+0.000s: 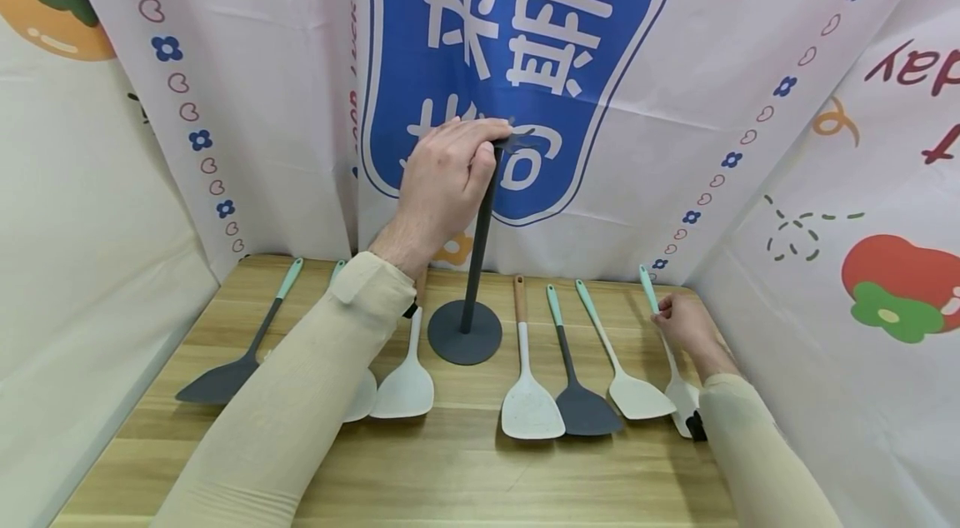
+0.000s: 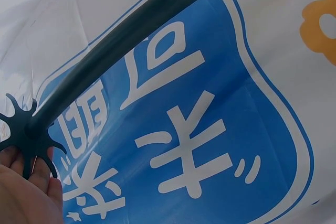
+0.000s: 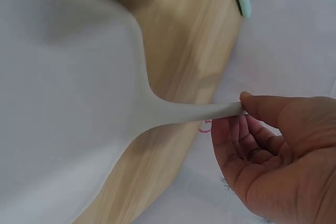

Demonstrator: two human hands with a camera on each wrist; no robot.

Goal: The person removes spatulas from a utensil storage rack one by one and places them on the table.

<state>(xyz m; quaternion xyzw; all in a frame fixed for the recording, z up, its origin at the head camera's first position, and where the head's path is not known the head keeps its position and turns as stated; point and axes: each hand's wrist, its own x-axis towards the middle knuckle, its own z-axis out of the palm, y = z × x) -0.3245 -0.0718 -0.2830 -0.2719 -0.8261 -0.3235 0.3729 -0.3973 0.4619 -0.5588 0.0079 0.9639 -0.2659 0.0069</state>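
Observation:
A dark utensil stand (image 1: 480, 245) with a round base stands upright at the table's middle. My left hand (image 1: 450, 170) holds its top, fingers over the hooked crown (image 2: 31, 129) and thumb beside the pole. At the far right, my right hand (image 1: 690, 324) pinches a white spatula (image 3: 173, 113) with a mint handle between thumb and fingers. In the head view, its blade is partly behind the right wrist's black strap. Left of it lie a white mint-handled spatula (image 1: 637, 399), a dark mint-handled one (image 1: 587, 413) and a white brown-handled one (image 1: 531, 411).
Left of the stand lie another white spatula (image 1: 405, 391) and a dark mint-handled spatula (image 1: 232, 378). My left forearm partly hides a further white tool (image 1: 363, 399) between them. Printed cloth (image 1: 285, 95) hangs behind the wooden table (image 1: 465, 478).

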